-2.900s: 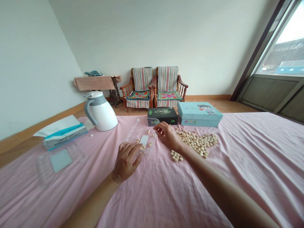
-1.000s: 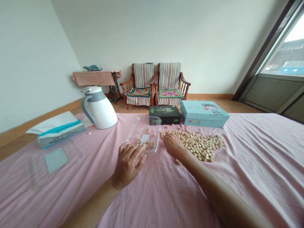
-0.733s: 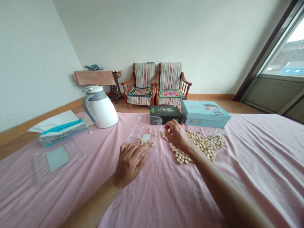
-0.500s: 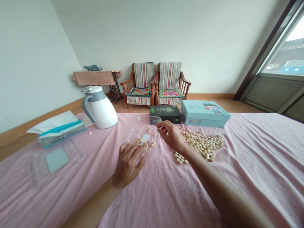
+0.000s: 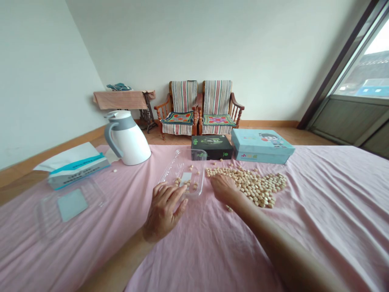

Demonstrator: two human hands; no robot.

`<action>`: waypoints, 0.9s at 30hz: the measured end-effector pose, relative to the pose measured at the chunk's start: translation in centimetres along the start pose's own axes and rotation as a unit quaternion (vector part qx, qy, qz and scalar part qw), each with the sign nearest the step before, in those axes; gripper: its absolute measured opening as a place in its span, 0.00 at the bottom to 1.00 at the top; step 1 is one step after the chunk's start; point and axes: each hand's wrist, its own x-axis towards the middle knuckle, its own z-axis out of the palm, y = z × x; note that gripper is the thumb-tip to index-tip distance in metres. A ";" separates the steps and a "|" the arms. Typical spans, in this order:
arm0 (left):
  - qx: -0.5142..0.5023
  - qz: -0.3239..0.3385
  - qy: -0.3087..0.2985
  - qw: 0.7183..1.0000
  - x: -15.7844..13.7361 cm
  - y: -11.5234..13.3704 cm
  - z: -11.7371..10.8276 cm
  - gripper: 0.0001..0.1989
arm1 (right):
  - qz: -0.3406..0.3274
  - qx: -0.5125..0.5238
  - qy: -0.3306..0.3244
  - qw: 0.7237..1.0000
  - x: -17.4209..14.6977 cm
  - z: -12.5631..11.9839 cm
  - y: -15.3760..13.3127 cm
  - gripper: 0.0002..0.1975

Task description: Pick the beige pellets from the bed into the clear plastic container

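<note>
My left hand rests over the near left edge of a clear plastic tray, its fingers stretched forward and the thumb apart. A few small rounded beige pieces and a pale label lie inside this tray. To its right, my right hand is lowered at the left side of a spread pile of the same beige pieces. The fingers there are curled downward and mostly hidden behind the back of the hand. I cannot make out what is between them.
Behind the tray and pile stand a black box and a light blue box. At left are a white and grey jug, a tissue pack and another clear plastic container. A pink cloth covers the table.
My right hand has moved from above the tray's right side down and rightward to the pile, and its fingers have curled in. My left hand stays in place on the tray.
</note>
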 end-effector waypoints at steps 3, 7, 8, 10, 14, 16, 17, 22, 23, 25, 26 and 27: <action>-0.001 -0.003 0.003 1.000 0.0 0.1 -0.1 0.16 | 0.006 0.027 0.061 0.998 0.1 -0.5 0.7 0.12; -0.009 -0.003 0.000 1.000 0.2 0.1 -0.2 0.15 | -0.020 0.161 0.243 0.956 0.1 -2.1 1.1 0.06; -0.010 -0.002 -0.002 1.000 0.2 0.2 -0.2 0.15 | -0.047 0.209 0.274 0.938 0.1 -2.4 1.0 0.06; -0.010 -0.002 -0.005 1.000 0.2 0.2 -0.3 0.16 | -0.107 0.296 0.288 0.904 0.0 -2.9 0.4 0.05; -0.012 -0.006 -0.004 1.000 0.2 0.2 -0.3 0.16 | -0.126 0.318 0.287 0.895 -0.2 -3.3 -0.2 0.07; -0.012 -0.004 -0.004 1.000 0.2 0.2 -0.3 0.16 | -0.089 0.252 0.268 0.926 -0.4 -3.2 0.3 0.09; -0.011 -0.002 -0.004 1.000 0.2 0.2 -0.3 0.16 | -0.072 0.208 0.235 0.947 -0.5 -3.1 0.6 0.09; -0.008 0.000 -0.002 1.000 0.2 0.1 -0.2 0.16 | -0.052 0.006 0.024 0.998 -1.0 -2.1 1.4 0.10; -0.007 0.000 -0.001 1.000 0.1 0.0 -0.2 0.16 | -0.053 -0.014 0.010 0.998 -1.0 -1.8 1.3 0.12; -0.006 0.001 -0.002 1.000 0.1 0.0 -0.2 0.16 | -0.049 -0.031 -0.004 0.998 -0.8 -1.3 0.9 0.14; -0.006 0.002 -0.002 1.000 0.1 0.0 -0.1 0.17 | -0.044 -0.033 -0.006 0.998 -0.7 -1.1 0.7 0.15; -0.006 0.003 -0.002 1.000 0.1 0.0 -0.1 0.17 | -0.039 -0.033 -0.007 0.999 -0.6 -0.9 0.6 0.15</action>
